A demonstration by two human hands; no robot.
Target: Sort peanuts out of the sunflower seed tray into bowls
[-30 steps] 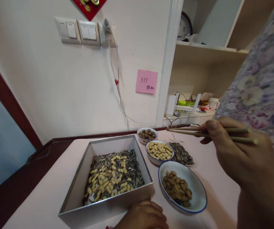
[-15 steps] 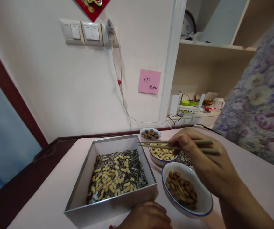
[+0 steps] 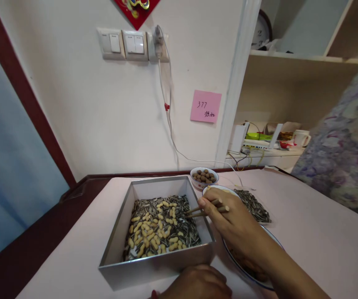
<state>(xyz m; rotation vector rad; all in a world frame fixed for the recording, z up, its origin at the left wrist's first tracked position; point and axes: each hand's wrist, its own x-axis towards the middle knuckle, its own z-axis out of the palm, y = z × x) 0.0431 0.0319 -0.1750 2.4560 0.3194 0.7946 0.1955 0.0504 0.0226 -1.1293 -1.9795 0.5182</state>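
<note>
My right hand (image 3: pixel 233 222) is closed around a pair of chopsticks (image 3: pixel 202 211). Their tips are inside the silver-grey box (image 3: pixel 156 270), low over its right side, and I cannot make out anything between them. Sunflower seeds (image 3: pixel 193 230) cover the bottom of the box, with peanuts in shells (image 3: pixel 147 226) lying on top. My left hand (image 3: pixel 197 283) lies with curled fingers by the box's front wall. Under my right forearm is a partly hidden bowl (image 3: pixel 274 236) of brown almond-like nuts (image 3: pixel 249 265). Another bowl (image 3: pixel 219 189) is mostly covered by my right hand.
A small bowl (image 3: pixel 197 182) of round brown nuts (image 3: pixel 204 176) stands behind the box. To the right, a heap of sunflower seeds (image 3: pixel 253 205) lies on the pale table cover (image 3: pixel 319 232). A white cable (image 3: pixel 194 160) runs down the wall onto the table.
My right hand has moved left and down, bringing the chopstick tips from above the peanut bowl into the box. My left hand stays in front of the box. The view has shifted slightly.
</note>
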